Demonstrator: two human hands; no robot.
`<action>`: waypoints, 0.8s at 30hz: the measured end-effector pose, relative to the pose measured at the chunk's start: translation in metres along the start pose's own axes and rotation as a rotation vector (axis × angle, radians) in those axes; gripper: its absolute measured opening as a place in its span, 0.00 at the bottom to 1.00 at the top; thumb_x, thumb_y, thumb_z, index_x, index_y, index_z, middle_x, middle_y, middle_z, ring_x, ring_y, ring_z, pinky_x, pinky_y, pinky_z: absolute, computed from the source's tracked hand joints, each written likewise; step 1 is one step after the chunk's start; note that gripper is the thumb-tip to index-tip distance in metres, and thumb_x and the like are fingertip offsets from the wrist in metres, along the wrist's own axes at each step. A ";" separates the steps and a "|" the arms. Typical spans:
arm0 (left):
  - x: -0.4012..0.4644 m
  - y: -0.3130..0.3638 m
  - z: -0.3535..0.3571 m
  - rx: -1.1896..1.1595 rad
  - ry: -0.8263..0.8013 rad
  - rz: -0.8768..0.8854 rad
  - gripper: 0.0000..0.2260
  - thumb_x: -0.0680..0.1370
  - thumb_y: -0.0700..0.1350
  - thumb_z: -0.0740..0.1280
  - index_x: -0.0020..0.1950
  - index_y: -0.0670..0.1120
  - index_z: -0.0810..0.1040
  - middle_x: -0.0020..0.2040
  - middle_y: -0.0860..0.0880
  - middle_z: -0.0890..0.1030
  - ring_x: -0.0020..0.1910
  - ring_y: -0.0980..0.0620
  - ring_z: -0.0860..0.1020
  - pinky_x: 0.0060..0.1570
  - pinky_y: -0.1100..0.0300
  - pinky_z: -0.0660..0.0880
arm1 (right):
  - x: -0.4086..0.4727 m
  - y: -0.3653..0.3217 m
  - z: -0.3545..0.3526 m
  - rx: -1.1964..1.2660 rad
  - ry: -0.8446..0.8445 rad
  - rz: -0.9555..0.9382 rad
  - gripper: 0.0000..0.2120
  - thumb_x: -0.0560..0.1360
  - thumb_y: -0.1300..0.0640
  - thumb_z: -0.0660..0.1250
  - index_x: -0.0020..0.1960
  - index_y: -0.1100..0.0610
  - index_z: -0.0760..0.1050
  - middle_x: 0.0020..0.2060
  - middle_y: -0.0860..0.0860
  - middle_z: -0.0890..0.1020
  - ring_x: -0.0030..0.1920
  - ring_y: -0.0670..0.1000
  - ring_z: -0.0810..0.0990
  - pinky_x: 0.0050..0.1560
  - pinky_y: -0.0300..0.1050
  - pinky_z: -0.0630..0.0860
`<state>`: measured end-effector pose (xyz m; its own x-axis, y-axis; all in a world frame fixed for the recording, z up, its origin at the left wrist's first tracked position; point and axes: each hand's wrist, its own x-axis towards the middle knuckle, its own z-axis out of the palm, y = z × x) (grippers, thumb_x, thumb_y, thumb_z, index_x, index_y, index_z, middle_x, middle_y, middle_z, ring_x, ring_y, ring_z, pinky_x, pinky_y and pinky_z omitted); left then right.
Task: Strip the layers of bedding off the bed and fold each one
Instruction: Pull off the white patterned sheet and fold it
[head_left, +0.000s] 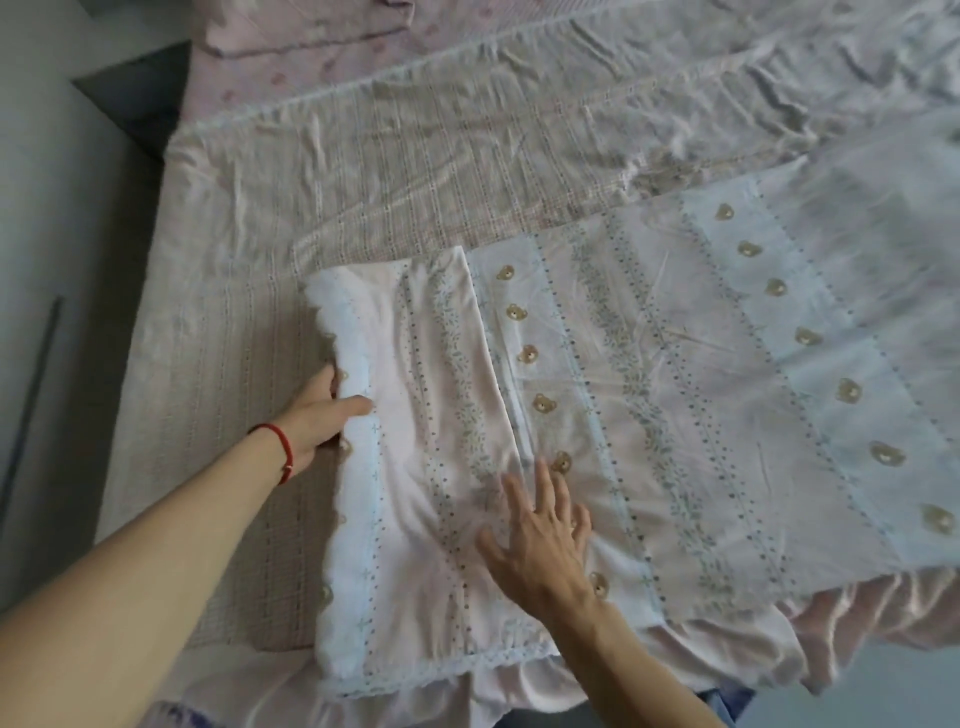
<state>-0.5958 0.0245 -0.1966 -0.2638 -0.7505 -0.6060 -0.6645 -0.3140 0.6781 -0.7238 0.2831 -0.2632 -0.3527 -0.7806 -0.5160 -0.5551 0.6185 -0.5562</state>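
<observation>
A pale pink and light blue sheet (675, 389), printed with bear faces and leafy stripes, lies spread across the bed. Its left end is folded over into a flap (415, 441) with a white lace edge. My left hand (324, 415), a red string on its wrist, grips that folded left edge, thumb on top and fingers underneath. My right hand (540, 535) lies flat with spread fingers on the sheet, just right of the flap's edge.
Under the sheet lies a beige plaid cover (441, 171), wrinkled toward the far right. A pink patterned pillow (311, 26) sits at the far left corner. Grey floor (47, 208) runs along the left. Pink fabric (857, 613) hangs over the bed's near edge.
</observation>
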 end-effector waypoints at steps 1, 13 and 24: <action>-0.008 0.014 0.009 -0.008 -0.033 0.033 0.26 0.76 0.40 0.73 0.72 0.49 0.70 0.64 0.44 0.79 0.58 0.40 0.80 0.47 0.42 0.80 | -0.002 -0.007 -0.013 0.042 0.039 -0.056 0.34 0.79 0.34 0.53 0.82 0.43 0.51 0.84 0.49 0.43 0.83 0.55 0.41 0.80 0.61 0.42; -0.066 0.187 0.235 -0.213 -0.222 0.159 0.27 0.78 0.37 0.65 0.75 0.47 0.61 0.34 0.41 0.81 0.26 0.45 0.81 0.26 0.53 0.79 | -0.038 0.046 -0.185 1.197 0.055 -0.025 0.25 0.84 0.38 0.54 0.65 0.52 0.81 0.56 0.52 0.87 0.55 0.54 0.86 0.56 0.53 0.80; -0.094 0.006 0.306 0.903 -0.070 0.371 0.24 0.76 0.56 0.54 0.73 0.58 0.68 0.74 0.51 0.63 0.73 0.45 0.63 0.68 0.46 0.66 | -0.039 0.231 -0.183 0.482 0.060 0.316 0.29 0.67 0.27 0.66 0.56 0.48 0.79 0.47 0.47 0.86 0.47 0.49 0.85 0.52 0.53 0.82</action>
<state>-0.7883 0.2708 -0.2631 -0.5857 -0.6665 -0.4613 -0.8086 0.5204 0.2746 -0.9760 0.4400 -0.2529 -0.4951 -0.5461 -0.6758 -0.0145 0.7829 -0.6220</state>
